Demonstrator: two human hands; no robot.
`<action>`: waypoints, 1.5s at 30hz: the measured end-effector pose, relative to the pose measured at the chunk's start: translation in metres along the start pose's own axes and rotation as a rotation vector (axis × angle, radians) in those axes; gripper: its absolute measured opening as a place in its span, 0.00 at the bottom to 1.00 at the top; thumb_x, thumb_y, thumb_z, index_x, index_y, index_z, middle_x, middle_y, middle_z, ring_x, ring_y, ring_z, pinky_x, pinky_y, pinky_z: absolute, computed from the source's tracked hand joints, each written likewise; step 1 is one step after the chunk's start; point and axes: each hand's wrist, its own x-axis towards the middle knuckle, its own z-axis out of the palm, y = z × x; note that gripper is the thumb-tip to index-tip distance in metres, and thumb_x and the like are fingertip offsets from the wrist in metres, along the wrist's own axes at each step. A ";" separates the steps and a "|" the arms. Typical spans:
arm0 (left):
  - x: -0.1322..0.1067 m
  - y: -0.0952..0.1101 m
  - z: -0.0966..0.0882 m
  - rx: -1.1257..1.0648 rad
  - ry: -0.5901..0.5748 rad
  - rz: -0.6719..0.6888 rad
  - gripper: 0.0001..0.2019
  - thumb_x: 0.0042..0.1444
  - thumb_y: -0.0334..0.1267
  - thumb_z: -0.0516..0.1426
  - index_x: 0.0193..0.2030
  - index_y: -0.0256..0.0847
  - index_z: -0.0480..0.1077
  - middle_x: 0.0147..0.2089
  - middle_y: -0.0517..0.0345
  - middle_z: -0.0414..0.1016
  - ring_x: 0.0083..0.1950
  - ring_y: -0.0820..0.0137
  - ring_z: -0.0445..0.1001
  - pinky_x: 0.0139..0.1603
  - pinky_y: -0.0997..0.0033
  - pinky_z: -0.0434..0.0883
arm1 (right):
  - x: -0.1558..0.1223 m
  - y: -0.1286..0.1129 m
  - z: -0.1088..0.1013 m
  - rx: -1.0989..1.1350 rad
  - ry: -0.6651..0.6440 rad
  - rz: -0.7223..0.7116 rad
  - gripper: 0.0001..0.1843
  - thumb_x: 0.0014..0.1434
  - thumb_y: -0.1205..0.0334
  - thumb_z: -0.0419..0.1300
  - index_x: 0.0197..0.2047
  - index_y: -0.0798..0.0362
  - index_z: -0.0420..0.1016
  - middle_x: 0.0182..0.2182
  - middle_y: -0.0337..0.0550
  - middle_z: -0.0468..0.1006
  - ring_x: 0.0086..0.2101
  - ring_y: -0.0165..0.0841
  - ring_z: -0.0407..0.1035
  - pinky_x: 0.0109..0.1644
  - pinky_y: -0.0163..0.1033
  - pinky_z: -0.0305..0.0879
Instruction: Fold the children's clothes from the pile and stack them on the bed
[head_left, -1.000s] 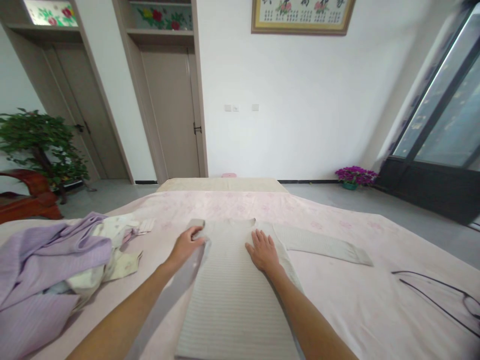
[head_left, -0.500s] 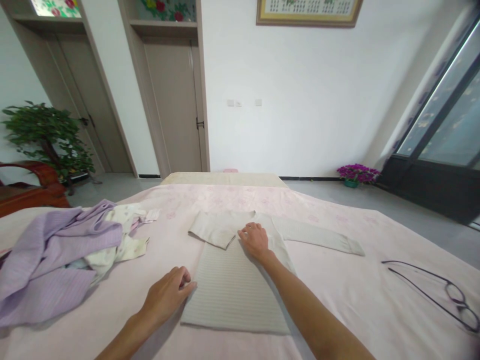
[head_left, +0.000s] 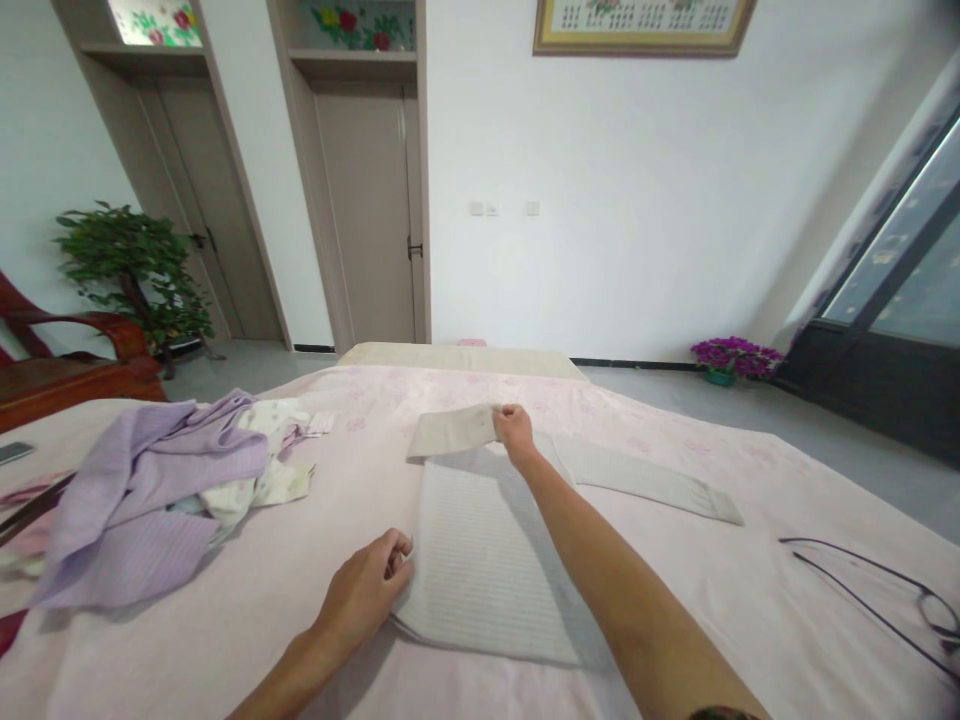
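A: ok so how's the top lying?

B: It's a light grey ribbed long-sleeved top [head_left: 495,570], flat on a pale pink flowered sheet [head_left: 697,610], right in front of the person. Long axis runs straight away from them, hem at the near end. One grey sleeve [head_left: 652,482] sticks out to the right, cuff angled a bit back toward the viewer.

A: And the hands?

B: Right hand [head_left: 514,430] is pinching the corner of a plain beige flap [head_left: 454,432] of the top at the far end, fingers closed on it. Left hand [head_left: 371,580] is curled at the near left edge. Can't tell if it's gripping fabric or just resting there.

A: What else is around?

B: Rumpled lilac garment [head_left: 150,540] in a heap on the left, black-framed glasses [head_left: 937,610] on the right. Behind that, a white wall [head_left: 630,200], taupe door [head_left: 364,210], bushy green plant [head_left: 127,250], and magenta flowers [head_left: 735,355] in a pot.

A: Anything hard to see?

B: The right forearm covers part of the top's right side and hem, the glasses get cut off at the edge, and the neckline's hidden.
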 end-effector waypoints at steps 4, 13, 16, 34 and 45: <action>0.003 0.025 0.003 -0.029 0.007 0.069 0.07 0.57 0.39 0.52 0.39 0.44 0.69 0.33 0.63 0.74 0.35 0.73 0.71 0.35 0.76 0.59 | 0.044 -0.014 -0.039 0.090 0.166 -0.064 0.18 0.52 0.53 0.56 0.41 0.55 0.75 0.28 0.42 0.78 0.30 0.34 0.70 0.32 0.35 0.64; 0.017 0.044 0.038 0.047 -0.175 0.199 0.07 0.53 0.38 0.55 0.37 0.47 0.74 0.37 0.63 0.78 0.39 0.68 0.74 0.37 0.73 0.60 | 0.089 -0.022 -0.103 0.172 0.325 -0.225 0.16 0.50 0.56 0.58 0.40 0.55 0.75 0.32 0.44 0.79 0.32 0.34 0.70 0.37 0.38 0.65; 0.034 0.038 0.035 -0.019 -0.223 0.173 0.15 0.58 0.49 0.52 0.31 0.44 0.75 0.31 0.59 0.78 0.34 0.66 0.74 0.34 0.71 0.61 | 0.081 -0.024 -0.109 0.191 0.282 -0.288 0.14 0.51 0.56 0.58 0.39 0.55 0.75 0.33 0.44 0.79 0.34 0.35 0.71 0.40 0.39 0.66; 0.223 0.066 0.043 -0.906 -0.092 0.098 0.26 0.55 0.40 0.57 0.61 0.40 0.67 0.50 0.49 0.79 0.52 0.62 0.77 0.53 0.65 0.72 | -0.140 -0.002 -0.054 -0.334 -0.645 -0.911 0.10 0.67 0.64 0.51 0.45 0.47 0.73 0.37 0.40 0.79 0.37 0.31 0.71 0.43 0.34 0.61; 0.275 0.042 0.054 -0.484 0.060 0.185 0.30 0.47 0.22 0.55 0.60 0.37 0.70 0.55 0.52 0.77 0.55 0.63 0.75 0.57 0.68 0.69 | -0.182 0.040 -0.039 -0.172 -0.577 -0.798 0.08 0.67 0.62 0.50 0.42 0.49 0.71 0.34 0.40 0.78 0.34 0.31 0.70 0.40 0.35 0.60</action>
